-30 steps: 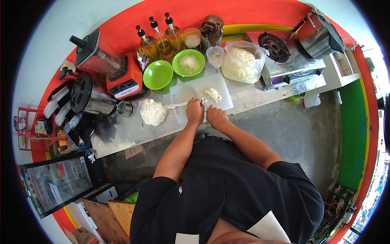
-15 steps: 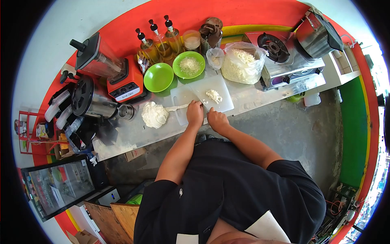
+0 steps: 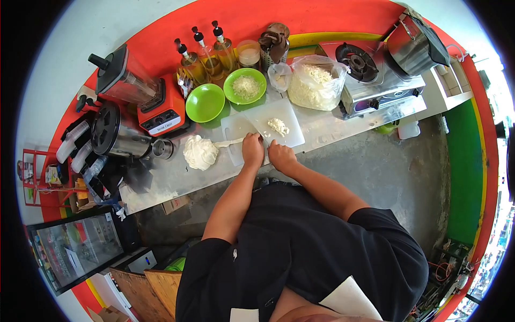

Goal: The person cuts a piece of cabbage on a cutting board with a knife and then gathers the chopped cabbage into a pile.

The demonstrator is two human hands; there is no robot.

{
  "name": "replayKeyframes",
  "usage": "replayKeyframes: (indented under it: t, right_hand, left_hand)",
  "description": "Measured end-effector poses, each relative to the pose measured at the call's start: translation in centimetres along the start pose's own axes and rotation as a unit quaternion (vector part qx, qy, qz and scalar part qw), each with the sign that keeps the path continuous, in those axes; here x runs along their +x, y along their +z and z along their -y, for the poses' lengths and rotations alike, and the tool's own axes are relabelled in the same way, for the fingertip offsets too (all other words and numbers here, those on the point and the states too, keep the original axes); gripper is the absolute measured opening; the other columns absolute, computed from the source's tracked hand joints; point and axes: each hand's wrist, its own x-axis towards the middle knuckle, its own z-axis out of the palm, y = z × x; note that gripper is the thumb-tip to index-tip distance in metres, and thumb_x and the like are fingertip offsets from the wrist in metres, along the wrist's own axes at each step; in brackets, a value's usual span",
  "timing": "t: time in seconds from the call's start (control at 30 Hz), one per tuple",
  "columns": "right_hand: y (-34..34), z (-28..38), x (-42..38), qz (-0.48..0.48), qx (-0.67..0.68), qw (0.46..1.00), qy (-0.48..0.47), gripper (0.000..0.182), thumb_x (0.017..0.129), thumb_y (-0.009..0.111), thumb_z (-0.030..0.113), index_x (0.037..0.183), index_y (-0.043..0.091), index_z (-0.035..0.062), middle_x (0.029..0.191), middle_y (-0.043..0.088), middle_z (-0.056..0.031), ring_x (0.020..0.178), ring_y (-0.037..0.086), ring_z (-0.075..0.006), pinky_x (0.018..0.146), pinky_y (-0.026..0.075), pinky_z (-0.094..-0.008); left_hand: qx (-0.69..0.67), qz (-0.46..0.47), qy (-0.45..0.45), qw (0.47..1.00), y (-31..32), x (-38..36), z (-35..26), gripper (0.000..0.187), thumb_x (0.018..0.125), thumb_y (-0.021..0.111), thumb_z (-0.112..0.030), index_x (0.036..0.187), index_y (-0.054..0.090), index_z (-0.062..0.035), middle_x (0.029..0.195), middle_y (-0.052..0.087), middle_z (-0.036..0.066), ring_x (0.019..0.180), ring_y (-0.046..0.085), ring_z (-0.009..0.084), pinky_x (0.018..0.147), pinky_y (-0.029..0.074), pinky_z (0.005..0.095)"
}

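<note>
A translucent white cutting board (image 3: 232, 129) lies on the metal counter. My left hand (image 3: 253, 149) is closed over the end of a soft white strip (image 3: 230, 143), which runs from a heaped white coil (image 3: 200, 152) at the board's left. My right hand (image 3: 282, 156) is wrapped round the handle of a knife (image 3: 255, 124); its blade points away across the board, close beside my left fingers. Small chopped white pieces (image 3: 278, 126) lie in a pile to the right of the blade. The coil's exact kind I cannot make out.
Behind the board stand two green bowls (image 3: 205, 119), one with white shreds, and a plastic bag (image 3: 317, 96) of white pieces. A red blender (image 3: 164, 107) and steel cup (image 3: 162, 148) are at left; a gas stove (image 3: 382, 86) and pot (image 3: 416, 45) at right.
The whole view has shifted slightly, so everything sits a little further left. Both hands keep their places at the board, the knife and strip still held.
</note>
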Motion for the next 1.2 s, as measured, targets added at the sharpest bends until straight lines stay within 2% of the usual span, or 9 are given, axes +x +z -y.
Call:
replayKeyframes:
  t: [0.23, 0.3, 0.33, 0.43, 0.5, 0.7, 0.9, 1.03, 1.2]
  right_hand:
    - [0.6, 0.2, -0.4, -0.026, -0.011, 1.0, -0.005, 0.028, 0.103, 0.053, 0.029, 0.099, 0.054, 0.0007, 0.083, 0.073, -0.0216, 0.08, 0.075, -0.0368, 0.07, 0.06, -0.046]
    - [0.5, 0.0, -0.4, -0.025, -0.027, 0.999, -0.019, 0.016, 0.096, 0.055, 0.016, 0.097, 0.056, -0.0001, 0.082, 0.074, -0.019, 0.078, 0.076, -0.0323, 0.066, 0.061, -0.0409]
    - [0.5, 0.0, -0.1, -0.024, -0.028, 0.999, -0.019, 0.016, 0.096, 0.055, 0.016, 0.097, 0.056, -0.0001, 0.082, 0.074, -0.019, 0.078, 0.076, -0.0323, 0.066, 0.061, -0.0409]
    - [0.8, 0.2, 0.0, -0.042, -0.039, 0.998, -0.03, 0.017, 0.098, 0.054, 0.017, 0.096, 0.056, 0.0001, 0.079, 0.073, -0.018, 0.075, 0.076, -0.0322, 0.065, 0.061, -0.0411]
    - [0.9, 0.5, 0.1, -0.039, -0.036, 0.998, -0.018, 0.028, 0.103, 0.052, 0.029, 0.098, 0.053, 0.0011, 0.079, 0.073, -0.0193, 0.077, 0.075, -0.0351, 0.068, 0.06, -0.044]
    - [0.4, 0.2, -0.3, -0.021, -0.008, 1.0, -0.012, 0.03, 0.104, 0.051, 0.03, 0.099, 0.054, 0.0011, 0.083, 0.073, -0.0207, 0.078, 0.075, -0.0357, 0.069, 0.06, -0.0451]
    - [0.3, 0.7, -0.7, -0.018, 0.008, 1.0, -0.005, 0.032, 0.104, 0.051, 0.032, 0.102, 0.052, 0.0007, 0.085, 0.073, -0.0214, 0.082, 0.075, -0.0368, 0.072, 0.059, -0.0476]
    - [-0.5, 0.4, -1.4, 0.017, -0.001, 1.0, 0.012, 0.032, 0.104, 0.051, 0.033, 0.103, 0.053, 0.0006, 0.087, 0.073, -0.0215, 0.083, 0.074, -0.0385, 0.074, 0.059, -0.0474]
    - [-0.7, 0.9, -0.8, 0.014, -0.004, 1.0, -0.003, 0.032, 0.104, 0.051, 0.033, 0.102, 0.053, 0.0004, 0.087, 0.073, -0.0232, 0.083, 0.074, -0.039, 0.075, 0.059, -0.0476]
  left_hand:
    - [-0.015, 0.003, 0.028, 1.0, -0.4, 0.1, 0.0, 0.009, 0.085, 0.063, -0.005, 0.083, 0.07, 0.0012, 0.086, 0.064, 0.022, 0.086, 0.063, 0.0414, 0.079, 0.05, 0.049]
    - [-0.021, -0.012, 0.037, 0.999, -0.4, 0.0, 0.2, 0.009, 0.083, 0.064, -0.006, 0.081, 0.069, 0.0019, 0.085, 0.064, 0.023, 0.084, 0.063, 0.0425, 0.077, 0.05, 0.0496]
    - [-0.011, 0.004, 0.039, 0.999, -0.5, 0.1, 0.4, 0.011, 0.084, 0.062, -0.006, 0.083, 0.07, 0.0013, 0.086, 0.064, 0.022, 0.086, 0.063, 0.0413, 0.079, 0.051, 0.049]
    - [0.001, 0.037, 0.037, 0.999, -0.6, -0.1, 0.7, 0.013, 0.084, 0.06, -0.006, 0.085, 0.072, 0.0002, 0.087, 0.065, 0.021, 0.088, 0.064, 0.04, 0.082, 0.051, 0.0482]
    - [0.011, 0.046, 0.042, 0.998, -0.9, 0.1, 0.7, 0.012, 0.085, 0.062, -0.007, 0.087, 0.072, -0.0019, 0.091, 0.066, 0.018, 0.092, 0.064, 0.0379, 0.083, 0.052, 0.047]
    - [0.059, 0.033, 0.009, 0.998, -1.1, -0.2, 0.1, 0.011, 0.088, 0.063, -0.012, 0.092, 0.072, -0.0055, 0.1, 0.066, 0.012, 0.1, 0.063, 0.0339, 0.083, 0.053, 0.0462]
    - [0.07, 0.043, -0.012, 0.997, -1.1, 0.0, -0.1, 0.009, 0.089, 0.063, -0.011, 0.09, 0.07, -0.0046, 0.097, 0.066, 0.014, 0.097, 0.063, 0.0365, 0.083, 0.053, 0.0472]
    - [0.011, -0.013, -0.006, 1.0, -0.6, -0.1, 0.3, 0.01, 0.086, 0.065, -0.01, 0.084, 0.068, -0.0012, 0.09, 0.066, 0.019, 0.088, 0.064, 0.0406, 0.078, 0.051, 0.0482]
    - [0.034, -0.006, -0.004, 0.999, -0.5, -0.4, 0.5, 0.012, 0.087, 0.064, -0.012, 0.083, 0.069, -0.0012, 0.089, 0.065, 0.018, 0.087, 0.064, 0.0401, 0.078, 0.051, 0.0484]
